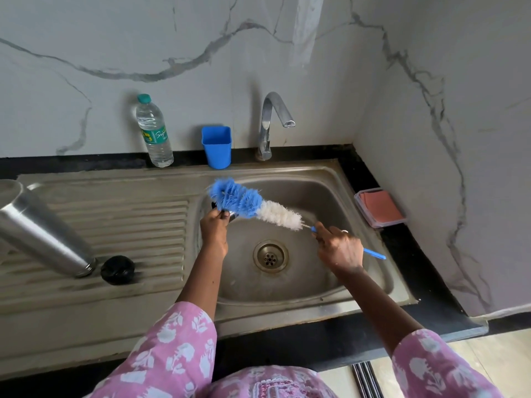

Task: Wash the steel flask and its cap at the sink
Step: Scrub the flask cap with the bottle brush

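**Steel flask on the drainboard, brush over the basin**

At the lower left of the frame, the tall brushed-steel flask (43,234) stands mouth-down on the ribbed steel drainboard (129,219), slanting toward the left edge. Its neck is just beside a round black cap (117,270) that lies flat on the ribs.

At frame centre, over the stainless-steel sink basin (316,196), the person's left grip (214,229), a bare hand, is curled round a small dark object (233,216). Bristles hide most of it, so what it is cannot be told. The right grip (337,248) is closed round the thin blue handle of a long bottle brush with a blue-and-white bristle head (253,206), whose blue end lies against that dark object. The round metal drain (270,256) sits lower, between the two wrists.

Along the upper edge of the sink, on the black desk (356,170), stand a clear plastic water bottle with a teal lid (153,133), a square blue plastic cup (216,146) and a curved chrome tap (270,124). At the right, a shallow clear box holding something orange-pink (379,209) rests on the desk.
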